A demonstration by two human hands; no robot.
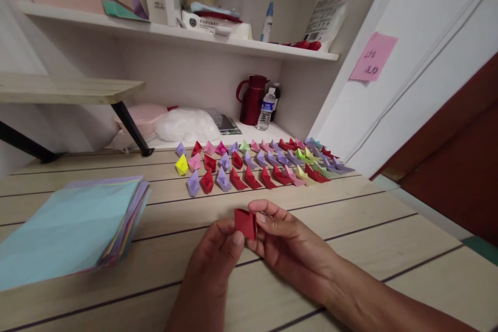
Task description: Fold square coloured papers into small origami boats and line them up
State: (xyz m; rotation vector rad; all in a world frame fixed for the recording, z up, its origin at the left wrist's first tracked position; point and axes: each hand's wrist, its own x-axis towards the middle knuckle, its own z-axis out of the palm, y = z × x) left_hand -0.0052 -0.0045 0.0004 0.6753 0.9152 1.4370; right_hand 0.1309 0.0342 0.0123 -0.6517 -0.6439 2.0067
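Pale planks [163,260] run beneath; my left hand [213,253] and right hand [290,238] pinch a small folded red paper [244,224] between thumbs and fingers, just this side of rows of paper boats [253,180], the rightmost seemingly overlapping; behind them stands a red jug [252,101]

We hold a small red paper [245,224], folded into a compact, roughly four-sided packet with layered edges at its right, its flat face towards us, between our left hand [218,250] and right hand [287,238].

Bare forearms [383,298] and wrists [332,276] (left thumbnail [238,238] short, rounded)
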